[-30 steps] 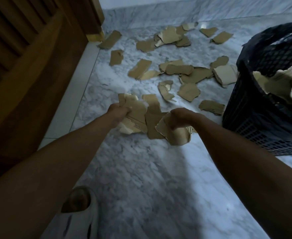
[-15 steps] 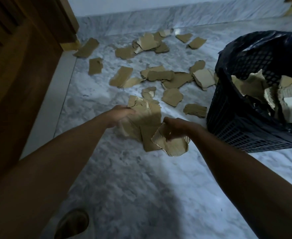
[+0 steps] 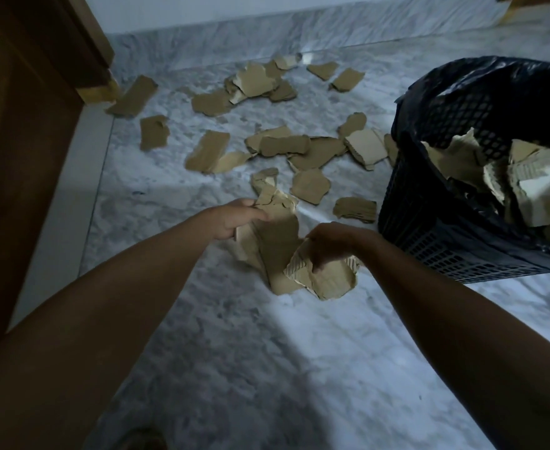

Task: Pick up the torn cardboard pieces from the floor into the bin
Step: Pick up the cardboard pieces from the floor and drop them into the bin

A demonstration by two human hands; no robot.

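Gripping torn cardboard pieces in both hands, low over the marble floor (image 3: pixel 267 368). Brown, ragged-edged scraps, flat and thin, some showing paler undersides and corrugated ribs along the tears. Left hand (image 3: pixel 234 219) clasping a tall sheaf of scraps (image 3: pixel 273 232), fingers curled round its left edge, thumb on top. Right hand (image 3: pixel 329 245) closed over a smaller wad (image 3: pixel 329 280) — ribbed edge peeking out at the lower left, ragged lobe hanging below the knuckles. Both bundles touching one another between the hands.

Scattered farther off across the floor: many loose pieces (image 3: pixel 309 190), singly and in overlapping heaps, reaching to the marble skirting at the far wall. One long strip (image 3: pixel 132 97) lying far left by the wooden door frame (image 3: pixel 40 92); one crumpled scrap (image 3: pixel 355 209) just left of the bin.

Standing at the right — a dark lattice bin (image 3: pixel 445 248) lined with a black bag, already holding pale torn cardboard (image 3: pixel 533 183). Near the right hand, not touching.
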